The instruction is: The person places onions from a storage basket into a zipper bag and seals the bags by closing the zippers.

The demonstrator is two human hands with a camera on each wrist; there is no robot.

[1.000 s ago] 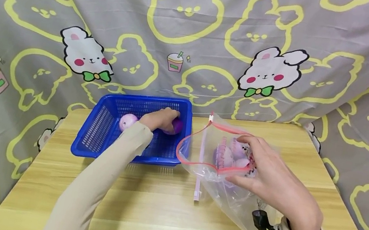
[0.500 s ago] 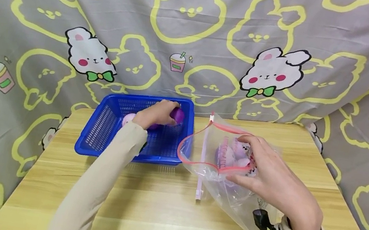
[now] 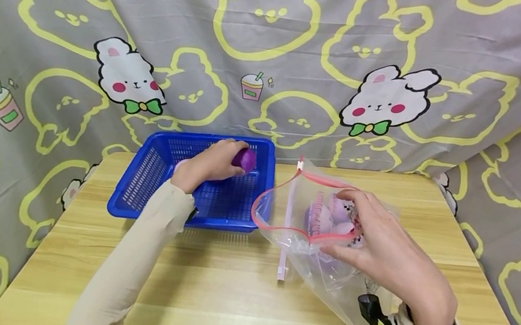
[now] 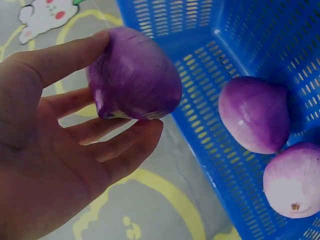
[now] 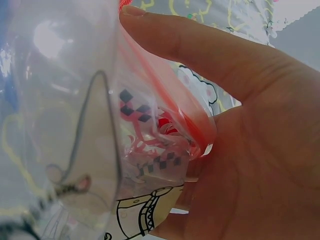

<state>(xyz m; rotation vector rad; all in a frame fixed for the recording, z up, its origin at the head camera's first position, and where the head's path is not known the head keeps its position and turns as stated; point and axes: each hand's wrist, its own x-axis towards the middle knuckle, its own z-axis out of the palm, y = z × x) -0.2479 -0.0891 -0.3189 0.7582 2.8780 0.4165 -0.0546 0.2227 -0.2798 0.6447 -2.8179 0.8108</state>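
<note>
In the head view my left hand [image 3: 211, 163] holds a purple onion [image 3: 244, 160] over the blue basket [image 3: 120, 209]. The left wrist view shows that onion [image 4: 135, 75] pinched between thumb and fingertips, clear of the basket wall. Two more onions lie in the basket, one deep purple [image 4: 254, 115] and one paler [image 4: 292, 181]. My right hand [image 3: 383, 249] grips the red-edged mouth of a clear zip bag [image 3: 298, 258], which gapes towards the basket. Several onions [image 3: 320, 218] sit inside the bag. Close up, the bag's red zip edge [image 5: 187, 117] runs against the right palm.
Bag and basket stand side by side on a wooden table [image 3: 216, 304], near its back edge. Behind them hangs a grey curtain [image 3: 290, 47] with cartoon prints. A white slider [image 3: 300, 166] sits at the far corner of the bag's mouth.
My left hand has raised the purple onion from the basket's floor to around rim height, shifting slightly left. The right hand and the bag have stayed put.
</note>
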